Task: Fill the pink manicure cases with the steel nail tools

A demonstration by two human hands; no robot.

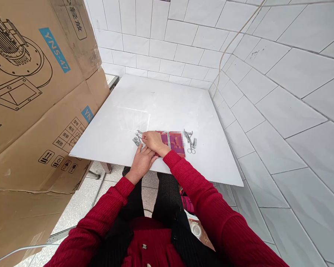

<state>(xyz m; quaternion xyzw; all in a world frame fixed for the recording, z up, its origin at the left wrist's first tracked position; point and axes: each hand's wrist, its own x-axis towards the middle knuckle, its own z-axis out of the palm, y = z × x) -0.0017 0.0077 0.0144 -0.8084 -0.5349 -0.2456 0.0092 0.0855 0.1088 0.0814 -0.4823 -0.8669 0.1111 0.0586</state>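
Observation:
A small manicure case [176, 144] with a red and purple lining lies open on the white table, straps showing on its right half. My right hand [153, 141] reaches across the case's left half, hiding much of it. Its fingers are curled together beside small metal tools [137, 141] left of the case; what they pinch, if anything, is hidden. My left hand [142, 160] rests at the near left corner of the case, fingers stretched forward and just below the right hand. Right of the case lie small scissors [191, 150], a nail clipper [195, 143] and a plier-like metal tool [187, 135].
The white tabletop [172, 105] reaches back to a tiled wall [180, 48], with another tiled wall [281, 92] on the right. A large cardboard box [44, 111] stands close on the left. A pale cable [225, 48] hangs in the corner. My legs are under the table's front edge.

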